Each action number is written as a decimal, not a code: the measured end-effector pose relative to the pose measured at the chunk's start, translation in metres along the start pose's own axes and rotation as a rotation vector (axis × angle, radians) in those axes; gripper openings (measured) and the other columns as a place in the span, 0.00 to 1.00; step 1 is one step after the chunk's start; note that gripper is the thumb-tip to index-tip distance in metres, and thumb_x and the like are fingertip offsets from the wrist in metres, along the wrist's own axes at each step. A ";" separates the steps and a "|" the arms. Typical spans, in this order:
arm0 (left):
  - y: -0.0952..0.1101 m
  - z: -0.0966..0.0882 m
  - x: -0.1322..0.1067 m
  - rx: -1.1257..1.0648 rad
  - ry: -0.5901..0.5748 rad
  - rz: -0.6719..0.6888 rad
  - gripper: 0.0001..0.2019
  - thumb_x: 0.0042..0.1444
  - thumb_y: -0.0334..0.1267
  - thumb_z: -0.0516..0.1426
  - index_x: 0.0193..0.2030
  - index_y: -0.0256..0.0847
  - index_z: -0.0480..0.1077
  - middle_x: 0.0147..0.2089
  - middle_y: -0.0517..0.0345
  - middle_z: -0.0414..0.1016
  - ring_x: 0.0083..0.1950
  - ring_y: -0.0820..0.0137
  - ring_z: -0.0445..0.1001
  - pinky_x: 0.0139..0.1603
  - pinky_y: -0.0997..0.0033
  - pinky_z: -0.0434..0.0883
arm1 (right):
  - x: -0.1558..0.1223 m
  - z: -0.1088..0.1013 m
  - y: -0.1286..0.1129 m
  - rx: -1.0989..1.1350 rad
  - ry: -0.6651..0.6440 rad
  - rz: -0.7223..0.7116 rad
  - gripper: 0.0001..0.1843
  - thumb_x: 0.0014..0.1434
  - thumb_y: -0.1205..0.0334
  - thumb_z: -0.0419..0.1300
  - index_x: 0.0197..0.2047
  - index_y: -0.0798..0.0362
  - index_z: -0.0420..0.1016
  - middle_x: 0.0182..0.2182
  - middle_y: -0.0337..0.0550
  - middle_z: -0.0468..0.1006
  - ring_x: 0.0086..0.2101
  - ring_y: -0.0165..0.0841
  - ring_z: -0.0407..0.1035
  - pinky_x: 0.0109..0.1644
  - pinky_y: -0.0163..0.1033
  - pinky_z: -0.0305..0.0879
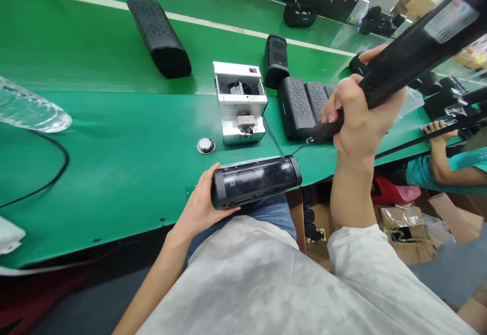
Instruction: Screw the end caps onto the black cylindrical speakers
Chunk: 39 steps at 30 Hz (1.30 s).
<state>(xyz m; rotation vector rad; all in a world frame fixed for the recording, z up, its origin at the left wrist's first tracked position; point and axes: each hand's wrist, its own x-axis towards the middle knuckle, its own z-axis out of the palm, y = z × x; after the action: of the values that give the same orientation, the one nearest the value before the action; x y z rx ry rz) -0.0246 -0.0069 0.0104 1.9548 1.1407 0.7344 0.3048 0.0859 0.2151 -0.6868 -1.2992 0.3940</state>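
My left hand [200, 203] cradles a black cylindrical speaker body [254, 181] with a mesh grille, at the bench's front edge. My right hand [359, 116] is raised and grips a long black electric screwdriver [414, 51] with a white label, its lower end pointing down towards the bench. A thin wire runs from the speaker body up to a small metal ring [310, 140] near that lower end. Just beyond the speaker body stands a silver screw feeder [239, 104]. A round speaker driver [206, 145] lies to its left.
The green bench [125, 167] holds black rubber speaker shells [297, 107], another shell [159, 37], an upright speaker [276, 61] and a plastic bottle [30, 106]. A co-worker's hand [437, 132] and teal sleeve [445, 172] appear right. Cardboard boxes [407, 233] sit below.
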 end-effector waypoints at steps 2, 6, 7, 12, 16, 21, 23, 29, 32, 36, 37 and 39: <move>0.002 -0.001 0.001 -0.022 -0.015 -0.016 0.60 0.60 0.62 0.76 0.89 0.51 0.47 0.85 0.37 0.65 0.85 0.37 0.69 0.86 0.31 0.68 | -0.011 -0.004 0.012 0.005 -0.016 0.051 0.24 0.64 0.48 0.85 0.53 0.43 0.80 0.22 0.24 0.65 0.16 0.28 0.58 0.17 0.36 0.60; 0.007 -0.005 0.002 -0.056 -0.041 -0.051 0.57 0.59 0.60 0.77 0.86 0.50 0.53 0.82 0.39 0.70 0.81 0.38 0.74 0.84 0.33 0.71 | -0.032 -0.012 0.030 -0.005 0.035 0.100 0.22 0.64 0.50 0.82 0.50 0.41 0.76 0.21 0.22 0.65 0.14 0.27 0.55 0.15 0.35 0.59; 0.008 -0.005 0.003 -0.062 -0.045 -0.057 0.56 0.59 0.60 0.77 0.86 0.50 0.55 0.82 0.39 0.70 0.80 0.39 0.75 0.83 0.33 0.72 | -0.036 -0.013 0.030 -0.004 0.058 0.102 0.20 0.64 0.52 0.82 0.49 0.40 0.76 0.21 0.22 0.65 0.14 0.27 0.55 0.15 0.35 0.59; 0.012 -0.008 0.003 -0.071 -0.052 -0.061 0.53 0.61 0.58 0.76 0.85 0.50 0.56 0.82 0.40 0.69 0.80 0.40 0.74 0.83 0.33 0.72 | -0.043 -0.009 0.017 0.001 0.097 0.153 0.18 0.65 0.58 0.79 0.47 0.41 0.74 0.23 0.25 0.65 0.15 0.28 0.57 0.16 0.36 0.60; 0.013 -0.008 0.003 -0.082 -0.056 -0.074 0.54 0.60 0.58 0.77 0.84 0.51 0.55 0.81 0.40 0.69 0.80 0.40 0.74 0.83 0.33 0.71 | -0.044 -0.005 0.012 0.029 0.095 0.165 0.16 0.65 0.61 0.79 0.46 0.41 0.76 0.22 0.27 0.65 0.15 0.30 0.57 0.16 0.38 0.59; 0.011 -0.006 0.004 -0.106 -0.062 -0.085 0.54 0.59 0.58 0.77 0.83 0.48 0.55 0.81 0.37 0.67 0.81 0.40 0.73 0.84 0.34 0.70 | -0.045 -0.009 0.027 0.052 0.054 0.124 0.18 0.66 0.55 0.81 0.45 0.41 0.76 0.22 0.26 0.65 0.15 0.28 0.56 0.15 0.37 0.55; 0.009 -0.005 0.004 -0.103 -0.052 -0.087 0.55 0.59 0.57 0.77 0.83 0.48 0.54 0.81 0.37 0.67 0.81 0.40 0.73 0.84 0.34 0.70 | -0.044 -0.011 0.036 0.055 0.057 0.112 0.19 0.66 0.52 0.81 0.47 0.41 0.75 0.21 0.25 0.64 0.14 0.27 0.54 0.15 0.36 0.54; 0.006 -0.001 0.001 -0.024 0.033 -0.016 0.62 0.55 0.53 0.80 0.86 0.50 0.49 0.83 0.37 0.65 0.83 0.39 0.71 0.84 0.37 0.72 | -0.024 -0.018 0.036 0.039 -0.070 0.169 0.24 0.62 0.42 0.83 0.49 0.41 0.78 0.21 0.24 0.65 0.15 0.29 0.58 0.17 0.37 0.61; 0.007 0.000 0.001 -0.007 0.044 -0.003 0.64 0.54 0.52 0.80 0.88 0.50 0.48 0.82 0.35 0.66 0.82 0.38 0.73 0.83 0.36 0.73 | -0.006 -0.010 0.010 0.028 -0.057 0.048 0.22 0.63 0.47 0.84 0.53 0.41 0.83 0.21 0.26 0.65 0.16 0.30 0.59 0.18 0.39 0.60; 0.010 0.002 0.003 -0.009 0.059 0.023 0.63 0.55 0.51 0.80 0.88 0.49 0.48 0.83 0.35 0.66 0.84 0.38 0.71 0.84 0.34 0.71 | 0.009 0.029 -0.009 0.096 0.063 -0.193 0.15 0.70 0.47 0.80 0.53 0.36 0.83 0.25 0.31 0.62 0.19 0.29 0.59 0.21 0.37 0.58; 0.010 0.003 0.003 -0.012 0.064 0.030 0.62 0.56 0.50 0.80 0.88 0.50 0.48 0.83 0.35 0.66 0.84 0.38 0.70 0.85 0.35 0.70 | 0.011 0.042 -0.006 0.124 0.074 -0.227 0.16 0.71 0.43 0.79 0.52 0.36 0.81 0.26 0.31 0.61 0.20 0.28 0.59 0.22 0.37 0.58; 0.010 0.005 0.004 -0.016 0.066 0.039 0.62 0.56 0.50 0.80 0.88 0.50 0.48 0.84 0.36 0.65 0.85 0.39 0.70 0.86 0.35 0.69 | 0.012 0.067 0.006 0.107 0.079 -0.226 0.21 0.73 0.33 0.74 0.55 0.34 0.74 0.27 0.30 0.62 0.20 0.29 0.57 0.22 0.39 0.60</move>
<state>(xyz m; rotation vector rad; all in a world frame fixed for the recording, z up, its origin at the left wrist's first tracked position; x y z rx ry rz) -0.0144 -0.0076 0.0166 1.9575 1.1348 0.8320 0.2441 0.1138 0.2271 -0.4557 -1.2560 0.2483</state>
